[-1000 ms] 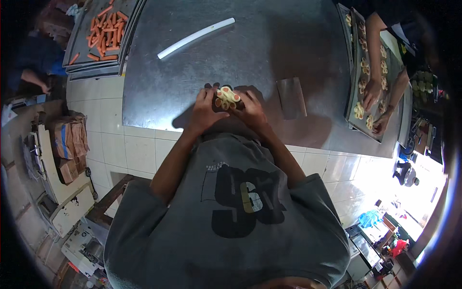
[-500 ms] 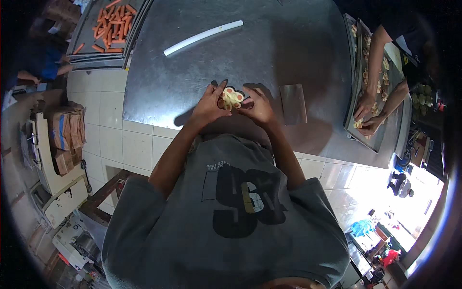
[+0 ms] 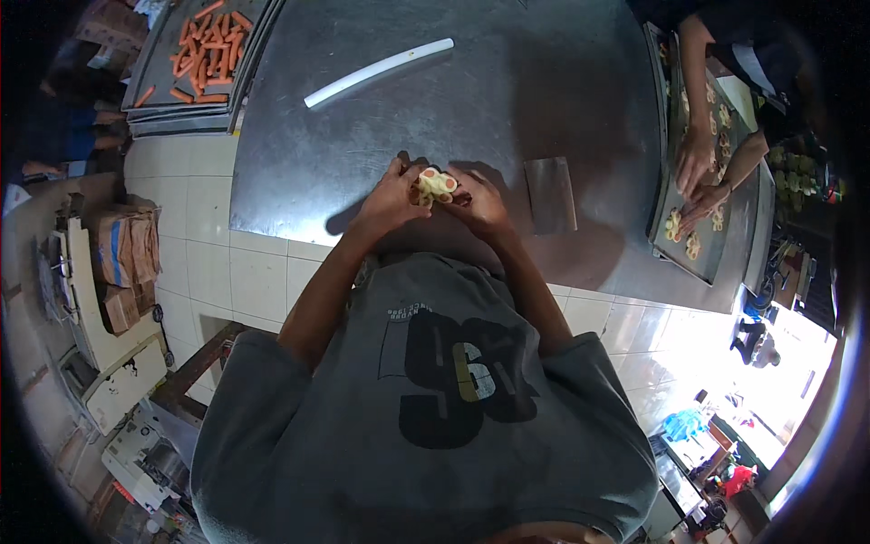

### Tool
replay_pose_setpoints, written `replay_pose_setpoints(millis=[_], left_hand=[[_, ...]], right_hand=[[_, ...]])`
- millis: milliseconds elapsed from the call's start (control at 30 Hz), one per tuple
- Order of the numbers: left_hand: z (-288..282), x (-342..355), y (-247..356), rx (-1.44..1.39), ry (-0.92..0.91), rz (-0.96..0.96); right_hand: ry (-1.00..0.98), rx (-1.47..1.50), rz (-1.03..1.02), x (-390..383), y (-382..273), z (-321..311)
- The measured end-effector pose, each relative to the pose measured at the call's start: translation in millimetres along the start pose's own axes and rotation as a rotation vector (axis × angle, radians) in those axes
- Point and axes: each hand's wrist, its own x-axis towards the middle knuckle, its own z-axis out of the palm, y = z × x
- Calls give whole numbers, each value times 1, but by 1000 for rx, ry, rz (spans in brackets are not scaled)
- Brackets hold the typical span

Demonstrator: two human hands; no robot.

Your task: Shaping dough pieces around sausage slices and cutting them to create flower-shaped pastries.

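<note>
A shaped piece of pale dough with round orange sausage slices [image 3: 437, 184] is held between my two hands, low over the metal table [image 3: 381, 136] near its front edge. My left hand [image 3: 395, 198] grips its left side, fingers curled around it. From the other side, my right hand [image 3: 478, 201] closes on the right edge of the same piece. My fingers hide parts of its sides and underside. To the right of my right hand lies a flat rectangular metal scraper [image 3: 549, 195]. Farther off rests a long white rod [image 3: 379, 70].
At the far left, stacked trays [image 3: 161, 116] carry a pile of orange sausages [image 3: 214, 56]. On the right, a co-worker's hands [image 3: 702, 177] are over a tray [image 3: 666, 204] with several shaped dough pieces [image 3: 693, 247]. The table's front edge is close to my body.
My hands have closed in more tightly around the dough piece, the right one moving slightly left. The co-worker's hands have shifted, leaving dough pieces visible on the right tray.
</note>
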Motion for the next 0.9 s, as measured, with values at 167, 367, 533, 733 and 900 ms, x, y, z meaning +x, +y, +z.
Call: replay_pose_setpoints(millis=[167,367,533,733,900], left_hand=[[5,-7,-9,-192,94,-18],[12,-4,-7,-69,162,13],[-4,-16,0,-199,113,-34],[11,-31,-18,-131,321,112],[10,-9,-18,-132,252,85]], right_hand=[[4,-7,7,-5,8,1],[64,-115,-83,0,12,8],[38,-26,87,-10,26,7],[370,-80,-115,-28,52,41],[414,-274,-74,-19,37,64]])
